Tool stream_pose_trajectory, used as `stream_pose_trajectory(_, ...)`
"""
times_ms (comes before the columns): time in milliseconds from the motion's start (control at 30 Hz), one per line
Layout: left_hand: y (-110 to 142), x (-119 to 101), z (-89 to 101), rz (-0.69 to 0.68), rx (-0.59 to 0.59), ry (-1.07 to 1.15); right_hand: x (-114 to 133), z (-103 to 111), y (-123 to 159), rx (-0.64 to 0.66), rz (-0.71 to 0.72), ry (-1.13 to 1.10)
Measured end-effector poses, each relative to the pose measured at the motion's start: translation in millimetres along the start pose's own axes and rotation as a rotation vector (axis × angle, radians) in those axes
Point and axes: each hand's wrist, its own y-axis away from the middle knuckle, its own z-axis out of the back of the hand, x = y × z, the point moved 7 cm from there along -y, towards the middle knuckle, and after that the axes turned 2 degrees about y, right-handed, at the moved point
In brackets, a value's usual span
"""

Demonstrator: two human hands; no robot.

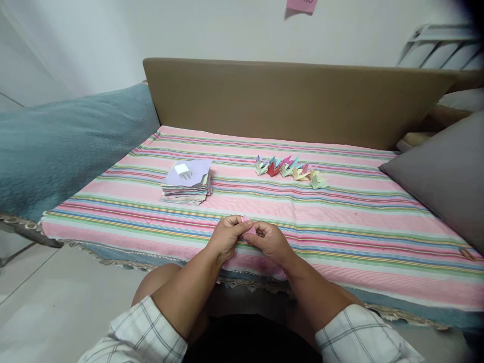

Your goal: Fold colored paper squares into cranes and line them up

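Note:
A small folded piece of pink paper (pixel 248 226) is held up between my two hands, over the front part of the striped cloth. My left hand (pixel 228 236) pinches it from the left with thumb and fingers. From the right, my right hand (pixel 271 242) grips its lower edge, thumb tip close to the other thumb. Fingers cover much of the paper, so its full shape is hidden. Beyond my hands to the right stand several folded paper cranes (pixel 285 170) in mixed colours. To the left lies a stack of paper sheets (pixel 187 189) with a white plug adapter (pixel 183 171) on top.
The pink striped cloth (pixel 128 191) covers the seat. A brown board (pixel 283 101) stands along the back. A blue-green covered cushion (pixel 75 136) is at the left, a grey pillow (pixel 446 176) at the right. A pink note (pixel 301 5) sticks to the wall.

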Motion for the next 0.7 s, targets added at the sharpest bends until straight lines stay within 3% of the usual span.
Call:
stream_pose_trajectory(167,-2.9,-4.3,1.8,-0.029,0.0,0.045,-7.4,0.1,0.9,0.027,-0.044,0.012)
stream_pose_trajectory(467,0.5,-2.7,-3.0,0.067,0.071,-0.01,-8.5,-0.1,2.9,-0.003,-0.072,0.063)
stream_pose_trajectory(700,-2.0,-0.3,-6.2,0.115,0.082,0.085,-4.8,-0.6,1.7,-0.014,-0.05,0.012)
